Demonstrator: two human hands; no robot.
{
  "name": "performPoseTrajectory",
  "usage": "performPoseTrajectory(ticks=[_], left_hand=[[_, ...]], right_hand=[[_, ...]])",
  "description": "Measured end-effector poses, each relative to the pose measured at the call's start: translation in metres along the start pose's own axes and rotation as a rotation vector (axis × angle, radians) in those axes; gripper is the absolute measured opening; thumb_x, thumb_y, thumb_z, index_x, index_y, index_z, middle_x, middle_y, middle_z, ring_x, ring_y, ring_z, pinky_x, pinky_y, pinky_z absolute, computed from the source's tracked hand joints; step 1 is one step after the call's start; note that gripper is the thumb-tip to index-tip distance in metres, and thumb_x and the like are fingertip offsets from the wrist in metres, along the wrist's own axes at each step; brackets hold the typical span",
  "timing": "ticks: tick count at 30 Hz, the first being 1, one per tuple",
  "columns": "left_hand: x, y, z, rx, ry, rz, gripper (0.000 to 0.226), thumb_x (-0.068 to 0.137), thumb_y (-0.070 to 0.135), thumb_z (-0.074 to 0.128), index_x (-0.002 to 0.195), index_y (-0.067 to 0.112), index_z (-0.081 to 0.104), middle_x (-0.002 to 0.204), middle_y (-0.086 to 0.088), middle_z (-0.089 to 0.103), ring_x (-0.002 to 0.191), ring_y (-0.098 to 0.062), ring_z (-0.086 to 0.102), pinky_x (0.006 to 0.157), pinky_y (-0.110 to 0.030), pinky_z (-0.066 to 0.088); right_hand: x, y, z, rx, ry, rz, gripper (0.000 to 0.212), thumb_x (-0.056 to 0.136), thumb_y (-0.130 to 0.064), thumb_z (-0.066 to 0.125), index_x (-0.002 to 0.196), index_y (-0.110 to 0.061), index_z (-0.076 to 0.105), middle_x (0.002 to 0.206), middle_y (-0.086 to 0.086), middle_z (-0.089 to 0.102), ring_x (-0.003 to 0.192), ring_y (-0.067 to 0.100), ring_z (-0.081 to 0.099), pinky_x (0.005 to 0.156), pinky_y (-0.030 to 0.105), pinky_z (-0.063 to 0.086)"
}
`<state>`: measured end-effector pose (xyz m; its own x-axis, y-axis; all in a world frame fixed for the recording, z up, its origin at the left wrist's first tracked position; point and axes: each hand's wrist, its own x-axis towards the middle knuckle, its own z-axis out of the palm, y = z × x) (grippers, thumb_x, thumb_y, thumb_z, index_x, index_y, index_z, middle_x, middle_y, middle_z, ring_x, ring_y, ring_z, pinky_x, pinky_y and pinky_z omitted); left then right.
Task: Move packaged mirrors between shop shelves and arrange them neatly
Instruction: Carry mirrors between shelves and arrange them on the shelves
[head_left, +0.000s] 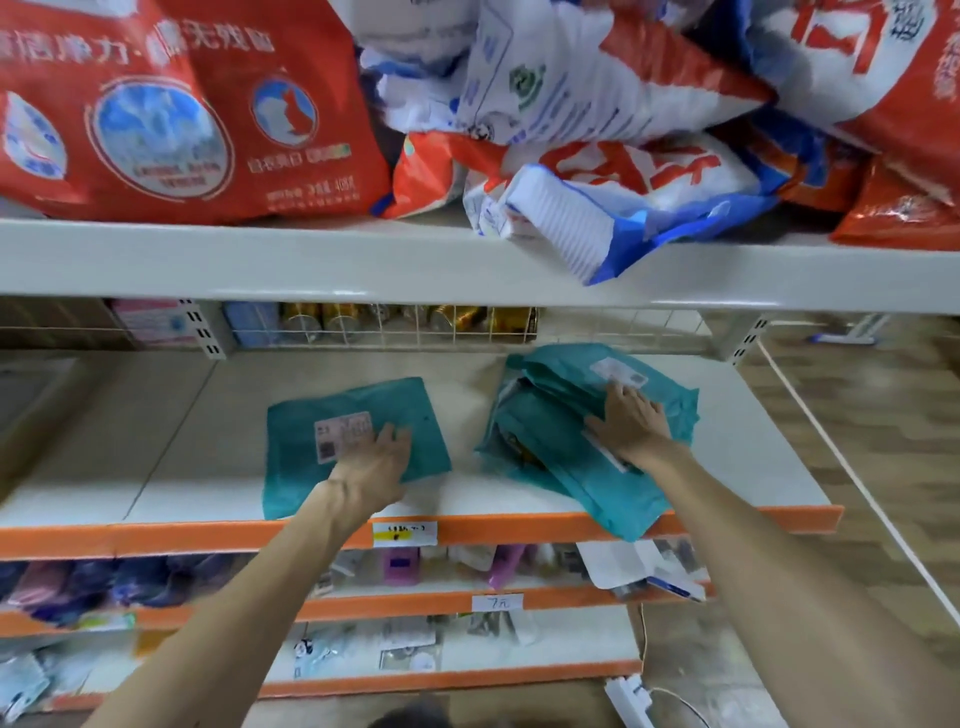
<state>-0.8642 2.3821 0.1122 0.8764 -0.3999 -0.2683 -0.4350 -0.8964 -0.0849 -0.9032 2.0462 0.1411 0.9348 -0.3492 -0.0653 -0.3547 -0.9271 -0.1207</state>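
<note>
A single teal packaged mirror (415, 415) with a white label lies flat on the white shelf (208, 441), left of centre. My left hand (374, 462) rests flat on it with straight fingers. To the right, a loose stack of teal packaged mirrors (550, 415) lies skewed, one corner hanging over the orange front edge. My right hand (631, 423) presses flat on top of that stack, fingers pointing towards its white label.
Red, white and blue bags (208, 130) crowd the upper shelf, one (597, 234) drooping over its edge. A wire rack with gold cans (389, 322) stands behind the mirrors. Lower orange-edged shelves (415, 603) hold small goods. Wood floor (883, 441) lies to the right.
</note>
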Motion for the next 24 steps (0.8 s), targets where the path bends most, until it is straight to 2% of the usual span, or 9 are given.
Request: performPoseTrajectory(ticks=[2,4,8,11,14,17,19,21,24], left_hand=[[-0.001,0.0,0.0,-0.036,0.017,0.001,0.067,0.085,0.019,0.062,0.142,0.01,0.028,0.137,-0.009,0.043,0.122,-0.028,0.048,0.09,-0.039,0.051],[-0.001,-0.002,-0.001,-0.088,0.027,0.001,0.066,0.082,0.019,0.066,0.138,0.012,0.032,0.132,-0.006,0.047,0.117,-0.026,0.05,0.087,-0.04,0.053],[-0.003,0.002,-0.007,-0.08,0.031,-0.017,0.064,0.085,0.02,0.065,0.139,0.012,0.032,0.132,-0.004,0.048,0.112,-0.025,0.054,0.08,-0.036,0.053],[-0.005,0.007,-0.008,0.012,0.041,-0.032,0.062,0.088,0.018,0.06,0.142,0.008,0.03,0.134,-0.007,0.046,0.11,-0.025,0.054,0.077,-0.033,0.05],[-0.003,0.012,-0.009,0.161,0.059,-0.054,0.052,0.092,0.006,0.05,0.14,0.006,0.031,0.131,-0.008,0.048,0.108,-0.024,0.055,0.072,-0.03,0.047],[-0.004,0.016,-0.011,0.226,0.094,-0.05,0.046,0.092,0.001,0.048,0.136,0.007,0.035,0.125,-0.007,0.052,0.104,-0.021,0.057,0.068,-0.029,0.042],[-0.005,0.014,-0.008,0.216,0.115,-0.038,0.042,0.092,0.001,0.046,0.133,0.008,0.037,0.123,-0.006,0.053,0.103,-0.021,0.056,0.069,-0.029,0.046],[-0.006,0.012,-0.007,0.137,0.122,-0.031,0.041,0.093,0.002,0.042,0.133,0.009,0.035,0.123,-0.006,0.051,0.103,-0.021,0.055,0.074,-0.032,0.051],[-0.008,0.012,-0.004,0.094,0.105,-0.046,0.044,0.092,0.007,0.046,0.134,0.009,0.033,0.125,-0.006,0.049,0.107,-0.023,0.053,0.076,-0.034,0.051]], right_hand=[[-0.007,-0.006,0.0,-0.029,0.062,-0.009,0.055,0.091,-0.038,0.061,0.132,-0.006,0.043,0.128,0.011,0.058,0.115,0.028,0.056,0.098,0.042,0.043],[-0.016,-0.015,-0.005,-0.14,0.123,-0.053,0.05,0.091,-0.036,0.065,0.128,-0.007,0.047,0.12,0.008,0.063,0.107,0.024,0.062,0.093,0.037,0.045],[-0.032,-0.031,-0.012,-0.28,0.129,-0.091,0.032,0.098,-0.016,0.055,0.128,-0.009,0.049,0.124,0.006,0.065,0.111,0.022,0.063,0.089,0.033,0.044],[-0.045,-0.039,-0.022,-0.285,0.129,-0.091,0.034,0.094,-0.002,0.052,0.126,-0.009,0.048,0.12,0.006,0.065,0.11,0.023,0.063,0.087,0.033,0.046],[-0.053,-0.045,-0.04,-0.231,0.187,-0.111,0.036,0.09,-0.003,0.057,0.124,-0.01,0.047,0.116,0.005,0.065,0.108,0.024,0.062,0.087,0.034,0.045],[-0.056,-0.05,-0.071,-0.15,0.28,-0.081,0.031,0.09,-0.015,0.064,0.117,-0.012,0.048,0.107,0.004,0.068,0.1,0.026,0.065,0.082,0.037,0.046],[-0.056,-0.05,-0.091,0.055,0.387,-0.004,0.021,0.098,-0.024,0.052,0.113,-0.009,0.05,0.102,0.01,0.067,0.095,0.033,0.064,0.073,0.039,0.043],[-0.054,-0.046,-0.106,0.369,0.437,0.115,0.022,0.1,-0.026,0.044,0.104,-0.007,0.054,0.095,0.015,0.065,0.088,0.037,0.06,0.068,0.038,0.04],[-0.048,-0.034,-0.1,0.948,0.329,0.314,0.02,0.095,-0.019,0.05,0.077,-0.011,0.053,0.075,0.006,0.058,0.074,0.028,0.052,0.059,0.032,0.039]])
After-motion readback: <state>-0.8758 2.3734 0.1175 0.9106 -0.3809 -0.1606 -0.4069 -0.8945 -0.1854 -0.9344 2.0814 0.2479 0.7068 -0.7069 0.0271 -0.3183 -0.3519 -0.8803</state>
